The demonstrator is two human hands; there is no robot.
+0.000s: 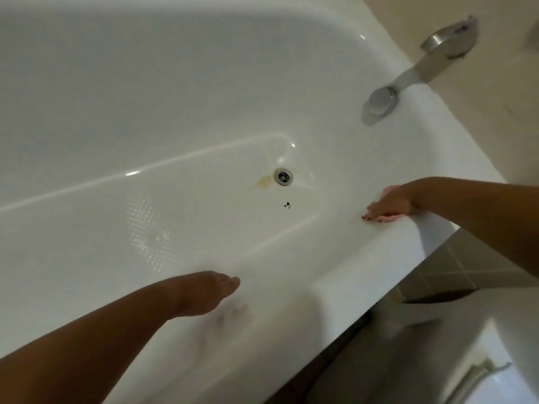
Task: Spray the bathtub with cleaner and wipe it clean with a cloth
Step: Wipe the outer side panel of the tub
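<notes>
The white bathtub point(151, 91) fills most of the head view. A pink cloth point(386, 217) lies on the inner wall just below the near rim, at the right. My right hand point(390, 203) presses flat on that cloth with straight fingers. My left hand point(204, 293) hangs over the near inner wall lower down, fingers straight and together, holding nothing. A yellowish stain point(264, 181) sits beside the metal drain point(283, 176), and small dark specks point(287, 205) lie on the tub floor below it. No spray bottle is in view.
A metal spout and tap point(423, 68) reach over the tub's right end from the beige wall. Tiled floor point(455, 266) shows beyond the near rim at the right, with a white fixture point(466, 360) in the bottom right corner.
</notes>
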